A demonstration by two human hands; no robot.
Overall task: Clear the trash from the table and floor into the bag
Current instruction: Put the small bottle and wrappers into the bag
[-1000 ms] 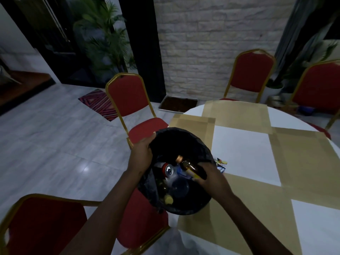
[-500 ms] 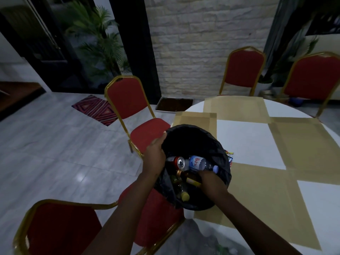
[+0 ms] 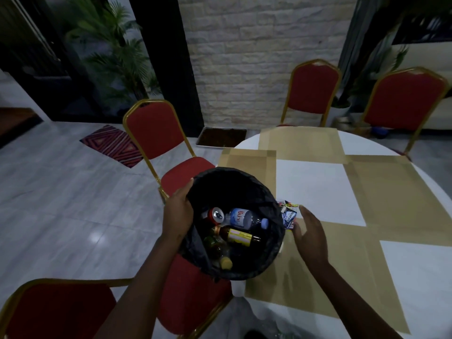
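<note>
A black trash bag [image 3: 244, 184] is held wide at the table's near-left edge. My left hand [image 3: 177, 214] grips its left rim. Inside lie a red can [image 3: 216, 215], a clear water bottle [image 3: 245, 218], a brown bottle with a yellow label [image 3: 238, 236] and a greenish bottle with a yellow cap [image 3: 220, 253]. Small snack wrappers [image 3: 288, 215] lie on the round table [image 3: 318, 187] just right of the bag. My right hand [image 3: 309, 237] hovers beside them, fingers apart and holding nothing.
Red chairs with gold frames stand around the table: one behind the bag [image 3: 159, 133], one under it [image 3: 195, 297], one at the near left [image 3: 56, 311], two at the far side [image 3: 313, 90]. A patterned mat [image 3: 113, 145] and a dark tray [image 3: 221, 137] lie on the tiled floor.
The brown bottle left my right hand and now lies in the bag. My right hand came out of the bag and moved right, beside the wrappers.
</note>
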